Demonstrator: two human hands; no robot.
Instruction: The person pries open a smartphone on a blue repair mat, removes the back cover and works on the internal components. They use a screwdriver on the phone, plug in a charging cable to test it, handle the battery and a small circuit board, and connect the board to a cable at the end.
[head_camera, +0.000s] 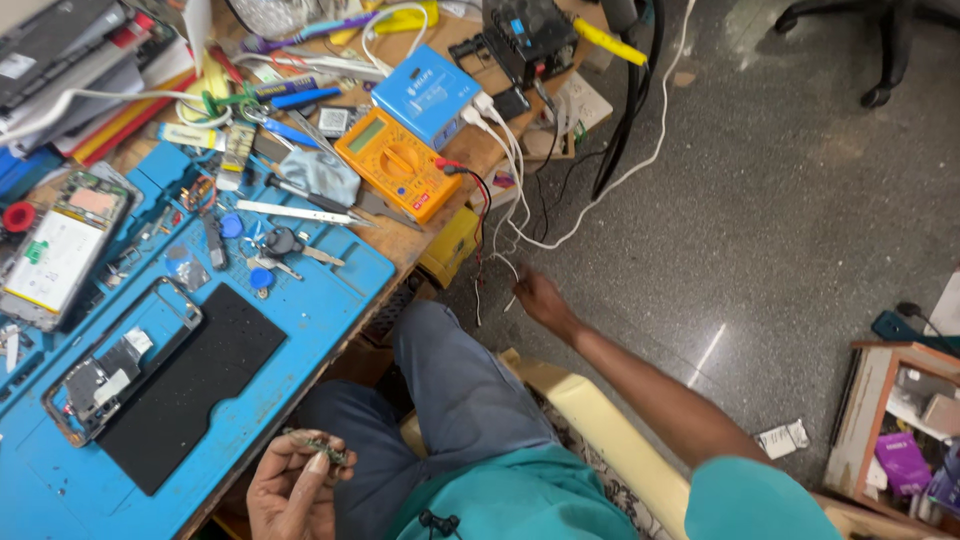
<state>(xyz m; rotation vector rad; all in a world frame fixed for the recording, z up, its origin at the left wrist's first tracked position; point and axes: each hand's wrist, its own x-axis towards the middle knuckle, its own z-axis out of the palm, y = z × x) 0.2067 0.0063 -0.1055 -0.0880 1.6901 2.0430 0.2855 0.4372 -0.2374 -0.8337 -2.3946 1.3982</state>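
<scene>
Blue mat (300, 300); left hand (292, 487) pinches small part (318, 446) lengthwise left-right.

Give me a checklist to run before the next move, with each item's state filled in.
1. Right hand has reached the loose wires hanging off the bench edge: ok.
2. Which wire its fingers grip: cannot tell.
3. Left hand pinches a small part securely: ok.
4. Opened phone lies flat on the blue mat: ok.
5. Yellow multimeter leads plugged in: ok.
6. Cables off the floor: not ok, a white cable trails down.
</scene>
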